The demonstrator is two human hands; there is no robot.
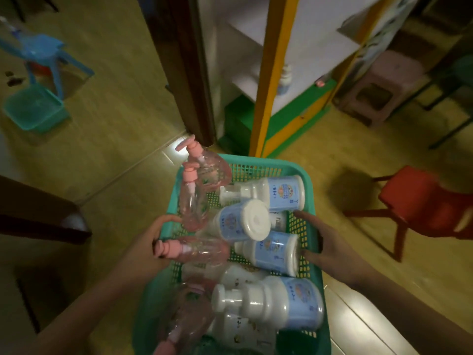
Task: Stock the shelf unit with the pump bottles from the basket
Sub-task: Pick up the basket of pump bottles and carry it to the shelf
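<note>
Dim yellow floor (320,162), green basket (256,160) w/ pump bottles (268,303) lying sideways, both hands' grip on basket sides, left hand (151,242), right hand (330,247).

Left arm: bare forearm reaches forward from lower left.
Left hand (151,242): fingers curled over the basket (256,162) left rim, gripping.
Right arm: bare forearm enters from lower right.
Right hand (330,248): grips the right rim, index finger extended along it.

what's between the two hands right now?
In the head view, the green basket spans the stretch between the left hand and right hand, each gripping one side. It is loaded with pink pump bottles and white pump bottles.
</note>
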